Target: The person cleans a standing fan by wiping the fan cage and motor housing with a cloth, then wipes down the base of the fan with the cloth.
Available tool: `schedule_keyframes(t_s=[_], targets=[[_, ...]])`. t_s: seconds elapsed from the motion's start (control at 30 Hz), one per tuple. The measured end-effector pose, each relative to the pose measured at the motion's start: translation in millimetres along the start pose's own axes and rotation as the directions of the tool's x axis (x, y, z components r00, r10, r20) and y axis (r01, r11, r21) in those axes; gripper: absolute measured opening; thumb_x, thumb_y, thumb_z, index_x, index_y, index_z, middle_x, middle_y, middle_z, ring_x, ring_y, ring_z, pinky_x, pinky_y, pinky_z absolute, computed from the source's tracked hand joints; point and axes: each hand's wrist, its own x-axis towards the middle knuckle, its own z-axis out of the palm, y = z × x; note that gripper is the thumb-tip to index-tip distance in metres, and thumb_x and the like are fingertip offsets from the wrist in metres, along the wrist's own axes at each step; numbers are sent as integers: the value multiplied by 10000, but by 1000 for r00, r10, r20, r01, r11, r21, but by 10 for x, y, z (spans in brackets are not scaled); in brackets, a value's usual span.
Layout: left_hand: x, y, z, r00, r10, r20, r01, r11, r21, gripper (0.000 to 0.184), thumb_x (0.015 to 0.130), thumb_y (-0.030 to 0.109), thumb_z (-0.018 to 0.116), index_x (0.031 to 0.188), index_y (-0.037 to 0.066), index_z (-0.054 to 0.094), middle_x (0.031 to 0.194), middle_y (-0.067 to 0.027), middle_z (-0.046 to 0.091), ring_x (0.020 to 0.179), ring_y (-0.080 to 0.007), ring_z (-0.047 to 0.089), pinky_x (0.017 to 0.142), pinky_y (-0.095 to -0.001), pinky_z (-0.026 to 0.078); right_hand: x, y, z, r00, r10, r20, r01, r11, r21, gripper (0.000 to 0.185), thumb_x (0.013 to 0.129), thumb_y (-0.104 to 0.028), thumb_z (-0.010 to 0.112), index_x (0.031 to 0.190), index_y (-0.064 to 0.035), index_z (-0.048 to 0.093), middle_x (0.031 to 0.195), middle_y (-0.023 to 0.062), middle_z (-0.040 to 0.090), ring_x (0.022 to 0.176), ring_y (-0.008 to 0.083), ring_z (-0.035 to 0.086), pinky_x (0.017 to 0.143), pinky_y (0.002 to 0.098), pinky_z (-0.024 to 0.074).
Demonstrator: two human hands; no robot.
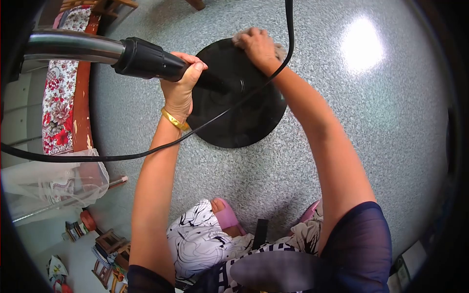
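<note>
A floor stand with a round black base (234,122) rises toward the camera, its upper end out of view. Its pole has a black collar (146,58) and a shiny metal tube (73,45). My left hand (181,83), a gold bangle on its wrist, is wrapped round the black lower part of the pole. At the far rim of the base, my right hand (259,48) presses down on a greyish cloth (280,52), mostly hidden under the palm and fingers. A black cable (215,118) loops across in front of the base and over my left forearm.
Speckled grey floor (381,127) surrounds the base. On the left is a bed with a floral cover (59,110) and a sheer white net (73,183). Small wooden stools (108,241) stand at lower left. My pink slippers (225,215) are close below the base.
</note>
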Motion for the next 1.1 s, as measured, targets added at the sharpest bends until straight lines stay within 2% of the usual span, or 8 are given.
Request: schedule_keyframes(t_s=[0.2, 0.27, 0.4, 0.47, 0.5, 0.6, 0.77, 1.1], targets=[[15, -17, -15, 1000, 6, 5, -6, 1000, -31, 174, 792, 43, 672, 894, 68, 534, 823, -74, 603, 803, -177, 591, 826, -343, 481, 49, 656, -257, 973, 184, 141, -161, 974, -159, 199, 865, -298, 560, 989, -187, 670, 1072, 74, 556, 999, 320, 527, 779, 411, 484], [13, -11, -2, 1000, 8, 8, -8, 999, -31, 172, 793, 40, 670, 894, 67, 534, 823, -74, 602, 802, -177, 591, 825, -343, 482, 160, 633, -286, 997, 78, 17, -79, 995, 56, 211, 862, -294, 568, 1015, -194, 673, 1084, 76, 559, 1006, 320, 529, 776, 402, 483], [11, -12, 7, 1000, 19, 8, -18, 1000, -23, 167, 796, 40, 668, 895, 67, 537, 825, -73, 605, 798, -177, 591, 825, -346, 482, 335, 331, 123, 980, -201, -1, 198, 966, 165, 261, 845, -240, 567, 1083, -248, 675, 1159, 49, 566, 1061, 326, 527, 847, 426, 465], [-4, -39, -5, 1000, 12, -2, -12, 1000, 3, 166, 797, 40, 668, 897, 66, 537, 825, -73, 606, 796, -177, 592, 825, -347, 483, 279, 80, 192, 924, -276, 263, 236, 956, 174, 276, 847, -256, 561, 1099, -303, 665, 1211, -3, 558, 1105, 304, 515, 903, 440, 432], [5, -51, -10, 1000, 25, 9, -25, 1000, -5, 168, 798, 37, 667, 901, 66, 538, 824, -72, 607, 797, -177, 592, 825, -348, 483, 257, -108, 127, 928, -133, 349, 131, 991, 28, 263, 864, -306, 551, 1098, -353, 661, 1223, -61, 552, 1121, 279, 502, 914, 454, 411], [-2, -56, -17, 1000, 27, 6, -27, 999, -19, 177, 797, 34, 671, 909, 65, 538, 820, -73, 608, 798, -181, 596, 823, -347, 486, 271, -139, 149, 913, -158, 377, 146, 987, 60, 253, 877, -346, 541, 1098, -389, 656, 1207, -96, 554, 1122, 271, 495, 887, 473, 428], [28, -36, -26, 999, 30, 42, -29, 999, -32, 186, 790, 48, 691, 907, 64, 548, 821, -79, 618, 803, -190, 612, 813, -351, 493, -43, -90, -23, 852, -425, 304, 406, 905, 127, 246, 877, -360, 543, 1084, -329, 673, 1140, -96, 576, 1089, 271, 500, 864, 435, 441], [46, -14, -66, 998, -1, 68, 2, 1000, -23, 211, 780, 61, 725, 917, 63, 564, 832, -80, 627, 810, -197, 623, 826, -352, 493, -770, -332, -444, 889, -370, 270, 367, 928, 63, 266, 797, -184, 586, 1055, -222, 640, 1028, -19, 562, 986, 263, 516, 772, 406, 425]])
